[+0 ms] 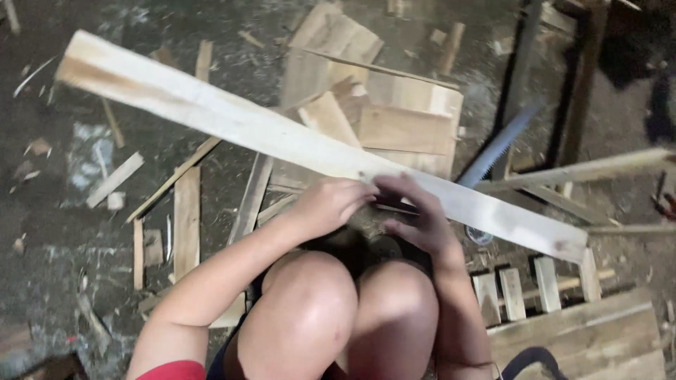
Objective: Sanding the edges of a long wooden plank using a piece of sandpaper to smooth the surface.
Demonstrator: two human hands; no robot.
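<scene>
The left hand (329, 204) and right hand (412, 214) meet at the near edge of a long pale plank (282, 137). Fingers of both are curled narrow; whether they grip anything cannot be told. A saw blade (496, 148) lies beyond.

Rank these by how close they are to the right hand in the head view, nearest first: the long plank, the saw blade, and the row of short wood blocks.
From the right hand:
1. Long plank: touching it, the fingers rest on its near edge.
2. Saw blade: just up and to the right, behind the plank.
3. Row of short wood blocks: lower right, on the ground; slightly farther than the saw, though the gap is modest.
</scene>
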